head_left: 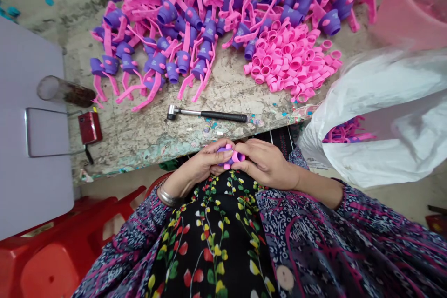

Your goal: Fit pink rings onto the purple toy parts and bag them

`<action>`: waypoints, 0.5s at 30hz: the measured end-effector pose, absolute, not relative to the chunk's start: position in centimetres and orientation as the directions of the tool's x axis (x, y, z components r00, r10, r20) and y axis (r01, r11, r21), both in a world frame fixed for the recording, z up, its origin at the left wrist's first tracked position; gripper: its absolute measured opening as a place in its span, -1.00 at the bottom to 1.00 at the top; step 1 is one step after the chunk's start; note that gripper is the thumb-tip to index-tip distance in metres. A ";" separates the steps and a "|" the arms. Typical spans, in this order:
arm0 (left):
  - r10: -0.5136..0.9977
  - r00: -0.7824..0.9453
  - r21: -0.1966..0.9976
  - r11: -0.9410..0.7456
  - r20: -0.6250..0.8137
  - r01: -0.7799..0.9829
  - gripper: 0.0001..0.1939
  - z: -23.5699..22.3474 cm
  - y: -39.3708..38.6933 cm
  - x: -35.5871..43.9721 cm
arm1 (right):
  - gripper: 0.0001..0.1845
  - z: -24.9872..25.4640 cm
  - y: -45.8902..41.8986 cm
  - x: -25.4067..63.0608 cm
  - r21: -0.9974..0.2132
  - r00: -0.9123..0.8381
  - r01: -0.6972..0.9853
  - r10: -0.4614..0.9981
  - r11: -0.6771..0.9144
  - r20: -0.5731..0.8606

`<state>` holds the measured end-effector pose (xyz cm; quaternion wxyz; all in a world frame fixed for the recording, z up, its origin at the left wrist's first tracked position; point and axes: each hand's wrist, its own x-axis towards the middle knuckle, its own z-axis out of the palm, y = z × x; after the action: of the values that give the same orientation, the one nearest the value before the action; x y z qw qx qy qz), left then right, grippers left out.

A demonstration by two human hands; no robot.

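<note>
Left hand: one, bare, on the body side of the tabletop, fingers curled in a grip, thumb uppermost; wrist angled toward the tabletop. Right hand: one, bare, same side of the tabletop, thumb and forefinger pinching; forearm partly uncovered. Hands close together.

A black garment is being worn at the lower middle of the frame, its cloth being covered by thin trailing stems and red, yellow, green and whitish leaf shapes. Over it, an open outer layer is being worn, dark and densely marked by pale squiggles and magenta streaks. The same print is being carried by the left sleeve, lower left, and the right sleeve, lower right. A round pale button is being displayed near the bottom edge. At the left wrist a silver-coloured bangle is being worn.
</note>
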<state>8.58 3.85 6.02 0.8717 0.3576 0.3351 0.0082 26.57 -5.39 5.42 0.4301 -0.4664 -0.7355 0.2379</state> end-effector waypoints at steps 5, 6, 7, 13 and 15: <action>0.256 0.780 0.636 0.738 -0.572 0.224 -0.67 5.9 3.8 8.5 | -0.75 5.3 -5.3 26.6 -0.740 -0.182 0.482 0.879 0.470 0.440; 0.274 0.778 0.649 0.730 -0.566 0.215 -0.66 5.9 3.7 8.6 | -0.75 5.3 -5.2 26.6 -0.742 -0.171 0.485 0.882 0.464 0.440; 0.293 0.775 0.662 0.721 -0.559 0.205 -0.66 6.0 3.6 8.6 | -0.75 5.3 -5.2 26.6 -0.745 -0.159 0.487 0.885 0.457 0.438; 0.376 0.768 0.734 0.657 -0.518 0.173 -0.66 6.4 3.2 8.5 | -0.74 5.5 -5.1 26.5 -0.772 -0.128 0.488 0.908 0.408 0.399; 0.394 0.768 0.758 0.628 -0.504 0.176 -0.67 6.4 3.0 8.5 | -0.75 5.7 -5.1 26.5 -0.778 -0.117 0.485 0.911 0.399 0.395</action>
<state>8.46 3.05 6.42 0.8382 0.4262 0.3340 0.0651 26.53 -5.11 5.66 0.4453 -0.4930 -0.7081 0.2393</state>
